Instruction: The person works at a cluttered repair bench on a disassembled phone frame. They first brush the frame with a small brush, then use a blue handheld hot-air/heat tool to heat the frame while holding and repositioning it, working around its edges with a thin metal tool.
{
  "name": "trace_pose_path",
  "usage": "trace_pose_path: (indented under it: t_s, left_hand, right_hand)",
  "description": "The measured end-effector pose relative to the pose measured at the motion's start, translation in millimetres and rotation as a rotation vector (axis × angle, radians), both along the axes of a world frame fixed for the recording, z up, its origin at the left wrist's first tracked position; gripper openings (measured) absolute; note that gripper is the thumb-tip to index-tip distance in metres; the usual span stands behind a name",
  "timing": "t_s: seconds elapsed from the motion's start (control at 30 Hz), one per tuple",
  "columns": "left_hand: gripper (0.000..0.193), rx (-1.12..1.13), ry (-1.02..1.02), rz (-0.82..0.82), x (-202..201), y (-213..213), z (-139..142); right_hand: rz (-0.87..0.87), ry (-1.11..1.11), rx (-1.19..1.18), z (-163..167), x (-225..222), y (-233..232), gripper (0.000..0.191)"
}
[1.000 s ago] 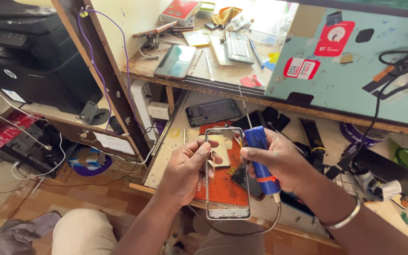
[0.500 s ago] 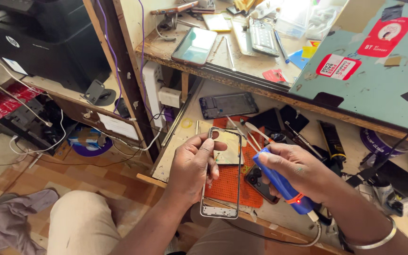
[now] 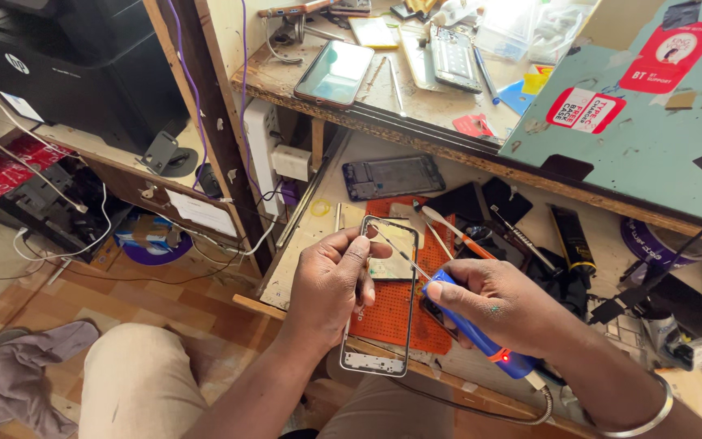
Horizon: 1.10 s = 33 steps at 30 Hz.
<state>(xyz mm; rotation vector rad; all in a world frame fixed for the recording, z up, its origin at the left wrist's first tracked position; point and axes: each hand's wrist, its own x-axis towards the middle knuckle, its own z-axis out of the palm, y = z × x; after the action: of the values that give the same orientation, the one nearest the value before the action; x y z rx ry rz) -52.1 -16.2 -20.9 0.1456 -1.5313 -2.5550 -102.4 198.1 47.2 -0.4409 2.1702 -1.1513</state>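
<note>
Compared with half a second ago, the soldering iron's tip has swung up onto the frame's upper edge. Phone frame [image 3: 377,302]: bare rectangular bezel held above the orange mat [image 3: 392,313], long axis near vertical in view. Left hand [image 3: 328,286]: fingers closed on the frame's left rail. Right hand [image 3: 501,305]: wrapped around the blue soldering iron [image 3: 481,333], just right of the frame; its thin tip slants up-left to the top edge.

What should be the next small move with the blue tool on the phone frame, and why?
Probably bring the tip down onto the top rim of the phone frame. The left hand holds the frame, and the blue soldering tool in the right hand points there.
</note>
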Motion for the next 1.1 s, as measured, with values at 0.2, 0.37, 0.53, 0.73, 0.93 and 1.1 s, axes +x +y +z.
trace_pose_path:
  t_s: [0.2,0.37,0.53,0.73,0.93,1.1]
  left_hand:
    - [0.028,0.012,0.016,-0.016,-0.9,-0.7,-3.0]
    - [0.026,0.029,-0.005,-0.004,-0.1,-0.3,-0.5]
    - [0.028,0.034,-0.02,-0.002,-0.7,0.4,2.1]
    - [0.029,0.033,-0.023,-0.007,0.8,-0.7,1.8]
    - [0.031,0.021,-0.012,0.002,0.4,1.4,1.3]
    - [0.03,0.027,-0.009,0.003,0.4,0.5,0.8]
  right_hand:
    - [0.008,0.058,0.096,3.5,4.0,-3.8,0.04]
    - [-0.002,0.083,0.133,5.4,4.9,-5.6,0.041]
    - [0.002,0.079,0.136,6.7,5.6,-6.8,0.044]
    - [-0.002,0.097,0.163,5.8,5.1,-7.1,0.045]
    - [-0.07,0.024,0.068,0.9,1.9,-4.8,0.041]
    - [-0.023,0.046,0.041,1.8,2.5,-1.2,0.043]
